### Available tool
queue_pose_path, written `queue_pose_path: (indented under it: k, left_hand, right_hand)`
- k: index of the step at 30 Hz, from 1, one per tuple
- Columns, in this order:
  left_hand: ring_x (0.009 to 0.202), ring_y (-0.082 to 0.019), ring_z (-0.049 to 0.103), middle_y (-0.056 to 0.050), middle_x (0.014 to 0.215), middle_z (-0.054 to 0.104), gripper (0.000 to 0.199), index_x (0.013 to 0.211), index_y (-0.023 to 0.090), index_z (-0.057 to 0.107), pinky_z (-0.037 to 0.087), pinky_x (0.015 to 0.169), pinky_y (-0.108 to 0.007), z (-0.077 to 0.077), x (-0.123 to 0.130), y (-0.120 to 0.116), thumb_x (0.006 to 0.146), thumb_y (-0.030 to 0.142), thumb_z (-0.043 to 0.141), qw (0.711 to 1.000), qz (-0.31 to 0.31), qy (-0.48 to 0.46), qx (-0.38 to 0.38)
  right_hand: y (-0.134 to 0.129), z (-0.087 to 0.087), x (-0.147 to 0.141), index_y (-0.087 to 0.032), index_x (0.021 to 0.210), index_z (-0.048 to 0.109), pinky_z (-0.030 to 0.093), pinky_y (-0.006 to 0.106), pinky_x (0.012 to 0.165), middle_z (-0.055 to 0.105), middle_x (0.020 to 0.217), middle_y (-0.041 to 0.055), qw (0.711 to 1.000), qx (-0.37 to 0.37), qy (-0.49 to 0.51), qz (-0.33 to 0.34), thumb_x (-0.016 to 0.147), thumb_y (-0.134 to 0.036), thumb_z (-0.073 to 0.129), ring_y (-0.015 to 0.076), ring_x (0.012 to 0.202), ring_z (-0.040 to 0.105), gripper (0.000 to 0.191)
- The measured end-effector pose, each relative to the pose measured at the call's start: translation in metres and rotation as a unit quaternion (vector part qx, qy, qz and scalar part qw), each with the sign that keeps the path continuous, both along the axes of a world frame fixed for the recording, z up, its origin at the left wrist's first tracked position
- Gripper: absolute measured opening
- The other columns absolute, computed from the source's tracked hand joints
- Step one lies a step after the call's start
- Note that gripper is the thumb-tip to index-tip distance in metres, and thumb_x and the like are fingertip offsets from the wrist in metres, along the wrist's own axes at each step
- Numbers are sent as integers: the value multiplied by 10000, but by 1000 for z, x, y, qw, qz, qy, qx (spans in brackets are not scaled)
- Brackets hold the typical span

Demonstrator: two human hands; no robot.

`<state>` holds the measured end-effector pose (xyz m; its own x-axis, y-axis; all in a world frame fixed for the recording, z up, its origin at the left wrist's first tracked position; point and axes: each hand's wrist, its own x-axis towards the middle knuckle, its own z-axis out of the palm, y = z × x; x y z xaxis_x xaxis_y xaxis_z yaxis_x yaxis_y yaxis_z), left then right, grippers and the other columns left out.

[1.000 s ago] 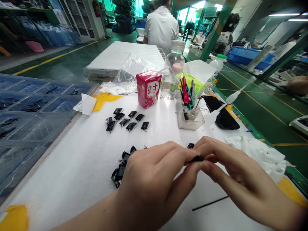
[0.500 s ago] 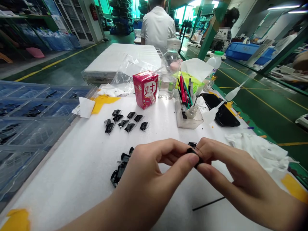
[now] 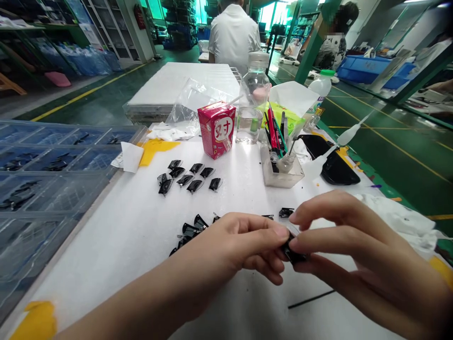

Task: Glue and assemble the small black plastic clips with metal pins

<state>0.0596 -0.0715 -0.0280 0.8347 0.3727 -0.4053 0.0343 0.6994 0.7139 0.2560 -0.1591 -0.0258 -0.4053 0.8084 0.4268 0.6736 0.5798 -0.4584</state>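
Note:
Both hands meet over the white work surface, right of centre, around one small black part (image 3: 292,253). My left hand (image 3: 244,245) pinches the part's upper left end between thumb and forefinger, its other fingers curled below. My right hand (image 3: 339,236) grips the same part from the right with thumb and fingers, its forefinger raised off it. Another black piece (image 3: 286,212) lies just beyond the fingertips. A pile of black parts (image 3: 191,229) is partly hidden behind my left hand. Farther back, several black pieces with clear film (image 3: 184,180) lie in a group.
Compartment trays (image 3: 71,194) stand at the left. A red drink carton (image 3: 216,130), a glass (image 3: 247,125) and a pen box (image 3: 281,175) stand at the back. A black tray (image 3: 336,165) and white cloth (image 3: 406,222) lie right. A person in white (image 3: 234,35) is beyond.
My left hand has turned flatter, uncovering more of the pile and the pieces behind it. The part has tilted and moved slightly nearer. My right forefinger has lifted and spread. The view has shifted slightly.

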Motion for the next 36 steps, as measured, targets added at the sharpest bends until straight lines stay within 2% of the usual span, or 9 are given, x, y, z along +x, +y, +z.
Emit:
queue_pose_path:
  k: [5, 16, 20, 22, 23, 26, 28, 31, 36]
  left_hand:
    - [593, -51, 586, 30, 669, 620, 114, 706, 151, 720, 513, 624, -101, -1, 1, -1, 795, 184, 784, 1000, -20, 14, -4]
    - [567, -52, 554, 34, 646, 601, 107, 714, 159, 743, 508, 606, -111, -1, 1, -4, 764, 224, 811, 999, -32, 1, 6]
    - [572, -59, 564, 51, 609, 583, 180, 690, 178, 693, 527, 622, -120, 2, 1, -2, 868, 201, 711, 991, -4, -2, 132]
    - [594, -80, 600, 47, 616, 618, 173, 735, 185, 701, 541, 614, -143, 4, 1, -2, 904, 187, 664, 955, 67, 31, 288]
    - [609, -94, 625, 40, 639, 652, 149, 767, 186, 710, 551, 612, -160, 5, 1, -3, 906, 174, 657, 917, 107, 48, 381]
    - [649, -124, 680, 12, 736, 733, 90, 847, 185, 720, 583, 643, -210, 5, -1, -9, 884, 115, 676, 763, 196, 60, 613]
    - [671, -129, 703, -2, 792, 758, 110, 916, 185, 721, 600, 675, -224, 2, -2, -13, 879, 87, 687, 689, 210, 42, 692]
    - [729, -132, 736, -23, 860, 778, 134, 987, 182, 719, 611, 690, -209, 0, -4, -15, 893, 89, 699, 648, 215, 18, 730]
    - [746, -133, 750, -23, 897, 801, 154, 1017, 179, 717, 631, 746, -213, -1, -3, -14, 879, 123, 758, 636, 215, 16, 741]
  right_hand:
    - [2, -5, -4, -233, 1278, 518, 522, 313, 956, 618, 1048, 60, 996, 76, -47, 15, 983, -70, 543, 212, 1060, 560, 337]
    - [-1, -5, -3, -218, 1256, 552, 550, 436, 946, 702, 1030, 78, 994, 90, -51, 33, 960, -56, 523, 279, 1089, 617, 339]
    - [1, -8, -4, -247, 1243, 548, 534, 377, 979, 663, 1041, 59, 996, 89, -28, 0, 946, -61, 569, 244, 1100, 604, 350]
    - [2, -10, -3, -254, 1297, 514, 490, 345, 1030, 592, 1149, 72, 998, 61, 12, -23, 946, -133, 635, 233, 1174, 544, 390]
    - [2, -12, -2, -253, 1326, 492, 466, 335, 1049, 549, 1200, 79, 997, 43, 45, -38, 948, -176, 660, 231, 1205, 514, 421]
    - [5, -13, -1, -261, 1279, 512, 447, 316, 1018, 512, 1212, 69, 990, -34, 123, -64, 987, -238, 647, 213, 1192, 502, 322]
    - [8, -11, -2, -259, 1170, 561, 466, 317, 938, 551, 1136, 54, 987, -80, 124, -55, 1026, -224, 587, 197, 1106, 538, 151]
    - [10, -8, -4, -249, 1103, 584, 476, 336, 880, 589, 1087, 51, 987, -98, 123, -35, 1047, -221, 547, 197, 1052, 558, 72]
    - [9, -8, -4, -253, 1128, 584, 465, 333, 899, 592, 1101, 48, 986, -92, 132, -33, 1047, -208, 545, 191, 1074, 553, 100]
